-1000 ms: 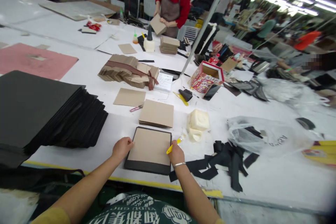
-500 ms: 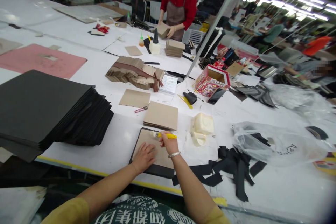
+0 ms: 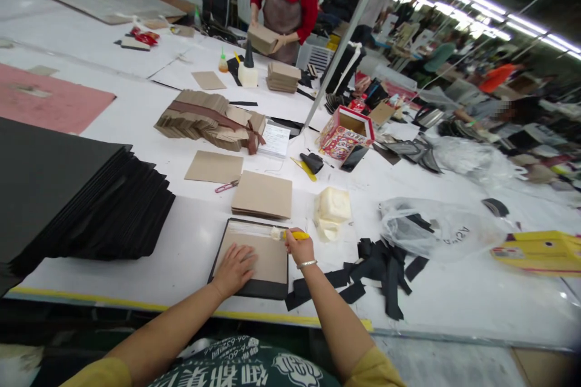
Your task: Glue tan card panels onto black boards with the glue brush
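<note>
My right hand [image 3: 298, 245] is closed around the yellow handle of a glue brush [image 3: 290, 234]. The brush's pale bristles touch the upper right of a tan cardboard sheet [image 3: 265, 257]. A whitish wet band runs along the sheet's top edge. Under the cardboard lies a larger black sheet [image 3: 261, 289], showing as a border around it. My left hand [image 3: 235, 269] rests flat on the cardboard's left part, fingers spread. Just beyond is a small stack of tan cardboard sheets [image 3: 262, 193]. To the right stands a cream-coloured glue container [image 3: 334, 205].
A tall stack of black sheets [image 3: 68, 187] fills the left. Black strips [image 3: 381, 269] and a clear plastic bag [image 3: 431, 227] lie right. Pink snips [image 3: 227, 186], a tied cardboard bundle [image 3: 209, 121] and a red box [image 3: 347, 136] sit farther back. A co-worker [image 3: 285, 3] holds cardboard across the table.
The brush has moved right along the cardboard's top edge, and a whitish band now shows there. My left hand stays on the sheet. The camera view has turned to the right.
</note>
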Available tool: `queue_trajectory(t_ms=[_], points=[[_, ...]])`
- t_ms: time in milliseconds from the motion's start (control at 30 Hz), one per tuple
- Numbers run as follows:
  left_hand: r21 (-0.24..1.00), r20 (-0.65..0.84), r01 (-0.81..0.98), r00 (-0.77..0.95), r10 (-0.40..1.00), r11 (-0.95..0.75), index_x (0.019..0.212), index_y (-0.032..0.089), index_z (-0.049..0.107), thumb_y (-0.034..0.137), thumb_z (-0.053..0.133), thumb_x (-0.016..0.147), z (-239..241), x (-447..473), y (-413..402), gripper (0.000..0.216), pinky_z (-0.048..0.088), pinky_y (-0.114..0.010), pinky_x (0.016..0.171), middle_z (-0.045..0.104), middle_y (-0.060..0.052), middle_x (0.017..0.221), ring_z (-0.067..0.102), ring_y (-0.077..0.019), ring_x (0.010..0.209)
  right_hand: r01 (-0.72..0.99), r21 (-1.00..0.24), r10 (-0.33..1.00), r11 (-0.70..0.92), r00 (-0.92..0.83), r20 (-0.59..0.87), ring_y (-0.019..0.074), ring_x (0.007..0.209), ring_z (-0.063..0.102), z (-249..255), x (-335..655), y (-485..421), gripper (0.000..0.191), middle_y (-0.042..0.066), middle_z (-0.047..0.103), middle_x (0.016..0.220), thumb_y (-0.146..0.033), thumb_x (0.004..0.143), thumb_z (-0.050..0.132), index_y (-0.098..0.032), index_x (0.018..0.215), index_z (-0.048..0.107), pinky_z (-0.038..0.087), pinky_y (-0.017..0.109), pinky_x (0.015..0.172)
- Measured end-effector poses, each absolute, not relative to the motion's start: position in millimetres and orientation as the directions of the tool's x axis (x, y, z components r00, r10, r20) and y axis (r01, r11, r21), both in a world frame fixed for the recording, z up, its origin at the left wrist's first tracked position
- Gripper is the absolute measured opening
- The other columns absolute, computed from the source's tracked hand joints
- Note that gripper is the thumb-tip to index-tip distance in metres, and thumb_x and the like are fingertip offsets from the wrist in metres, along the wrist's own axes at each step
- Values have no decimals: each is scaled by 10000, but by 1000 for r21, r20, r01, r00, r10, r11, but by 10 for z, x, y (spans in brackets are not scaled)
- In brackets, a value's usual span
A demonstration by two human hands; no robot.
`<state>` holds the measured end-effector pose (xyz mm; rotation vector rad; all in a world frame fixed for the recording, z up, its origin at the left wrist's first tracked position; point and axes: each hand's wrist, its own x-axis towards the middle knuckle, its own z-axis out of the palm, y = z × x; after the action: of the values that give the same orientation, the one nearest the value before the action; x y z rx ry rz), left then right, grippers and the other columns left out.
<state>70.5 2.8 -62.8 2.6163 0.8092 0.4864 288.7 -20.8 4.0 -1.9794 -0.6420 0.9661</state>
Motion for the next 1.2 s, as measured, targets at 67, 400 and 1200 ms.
queue_trajectory(t_ms=[67,400,1200], points=[[408,234,458,784,575,-790,1094,248,580,352,476,807,-638,707,28,322,211,-469,1037,532,-66,1193,413,-217,1138,93,-836,698,-541,604,-384,77,326,445,83,3006,-303,207,-50,513,446,-386,720,509,-184,740,550,362,168,327],[406,197,452,805,559,-794,1094,252,580,376,496,785,-685,699,39,344,221,-478,1029,543,-71,1186,448,-236,1111,365,-834,822,-414,544,-171,76,463,561,377,3329,-1209,347,-20,612,657,-419,831,399,-202,1075,515,456,177,483],[418,-3,518,823,569,-747,1165,216,498,391,535,731,-529,740,31,469,211,-463,1029,486,-95,1235,411,-251,1156,673,-500,813,-546,569,-122,153,693,594,-647,2995,-2117,236,20,598,812,-246,734,561,-194,951,484,444,244,615]])
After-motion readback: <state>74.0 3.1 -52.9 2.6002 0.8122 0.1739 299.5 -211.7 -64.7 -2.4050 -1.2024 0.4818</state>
